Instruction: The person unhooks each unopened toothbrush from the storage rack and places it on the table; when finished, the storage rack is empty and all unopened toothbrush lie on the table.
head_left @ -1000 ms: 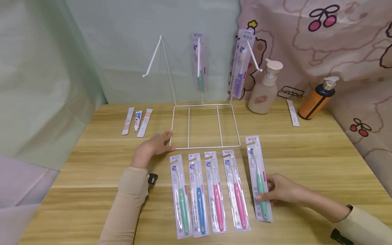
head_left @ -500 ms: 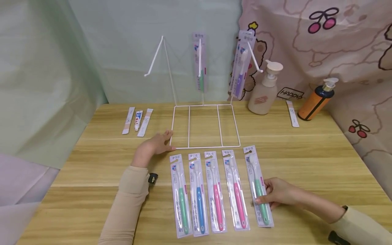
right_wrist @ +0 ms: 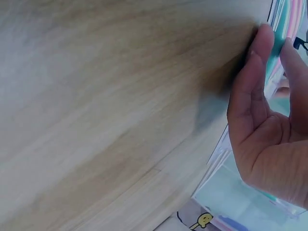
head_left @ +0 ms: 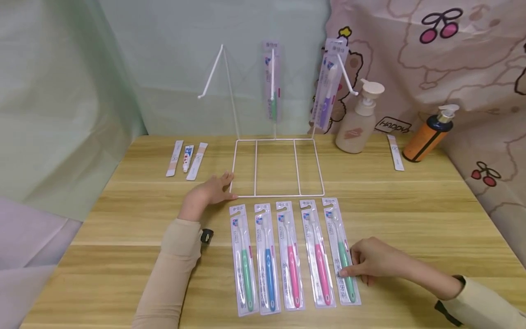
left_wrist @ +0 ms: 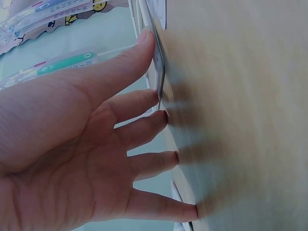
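Observation:
At the right end of a row of packaged toothbrushes, my right hand (head_left: 371,260) pinches a green packaged toothbrush (head_left: 344,267) by its right edge, low on the pack. In the right wrist view, finger and thumb (right_wrist: 288,48) stand either side of it. To its left lie two pink packaged toothbrushes (head_left: 320,269), a blue one (head_left: 269,274) and another green one (head_left: 246,278). My left hand (head_left: 209,189) rests with spread fingers at the front left corner of the white wire rack (head_left: 277,196). Its fingertips touch the table in the left wrist view.
Packaged toothbrushes hang on the rack's middle hook (head_left: 272,77) and right hook (head_left: 345,75); the left hook (head_left: 210,73) is bare. Behind right stand a beige pump bottle (head_left: 356,123) and an orange pump bottle (head_left: 429,137). Sachets and a small toothpaste tube (head_left: 187,159) lie back left.
My right hand has brought the green packaged toothbrush left and down onto the table, beside the right pink one. My left hand has stayed at the rack corner. The view has shifted slightly.

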A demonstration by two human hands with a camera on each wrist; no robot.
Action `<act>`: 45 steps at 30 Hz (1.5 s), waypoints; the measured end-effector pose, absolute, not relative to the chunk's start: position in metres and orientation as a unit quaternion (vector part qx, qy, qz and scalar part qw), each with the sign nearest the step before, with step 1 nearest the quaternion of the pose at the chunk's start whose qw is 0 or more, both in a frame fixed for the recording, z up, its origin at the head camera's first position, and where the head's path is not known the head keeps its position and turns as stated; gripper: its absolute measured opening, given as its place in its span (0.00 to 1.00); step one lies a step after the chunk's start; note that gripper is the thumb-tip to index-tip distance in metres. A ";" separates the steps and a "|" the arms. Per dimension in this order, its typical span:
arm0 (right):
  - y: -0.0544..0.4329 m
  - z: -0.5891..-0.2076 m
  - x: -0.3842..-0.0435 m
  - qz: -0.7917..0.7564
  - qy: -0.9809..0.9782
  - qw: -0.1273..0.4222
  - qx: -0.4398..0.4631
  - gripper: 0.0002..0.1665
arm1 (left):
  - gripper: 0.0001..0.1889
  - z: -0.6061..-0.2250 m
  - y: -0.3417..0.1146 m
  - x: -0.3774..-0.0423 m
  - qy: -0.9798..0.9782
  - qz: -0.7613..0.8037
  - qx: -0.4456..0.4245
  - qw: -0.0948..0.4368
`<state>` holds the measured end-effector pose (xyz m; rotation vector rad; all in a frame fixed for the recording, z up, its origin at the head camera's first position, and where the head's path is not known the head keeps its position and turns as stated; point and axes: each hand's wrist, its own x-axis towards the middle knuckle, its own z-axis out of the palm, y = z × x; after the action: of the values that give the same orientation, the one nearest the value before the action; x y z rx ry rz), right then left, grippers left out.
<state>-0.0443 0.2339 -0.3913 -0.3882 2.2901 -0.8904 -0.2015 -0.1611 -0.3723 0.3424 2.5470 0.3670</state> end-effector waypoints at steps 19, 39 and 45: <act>0.220 -0.363 -0.123 -0.366 0.889 0.105 -0.255 0.06 | 0.39 -0.371 -0.159 -0.202 0.945 0.134 0.125 0.270; 0.135 -0.357 -0.311 -0.575 0.807 -0.071 -0.116 0.27 | 0.40 -0.372 -0.162 -0.204 0.946 0.140 0.125 0.263; 0.122 -0.361 -0.340 -0.627 0.774 -0.053 -0.075 0.31 | 0.41 -0.374 -0.161 -0.202 0.947 0.140 0.129 0.259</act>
<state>-0.3401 0.1219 -0.3610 -0.2430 2.5167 -2.0393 -0.2023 -0.1614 -0.3740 0.3507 2.5664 0.3804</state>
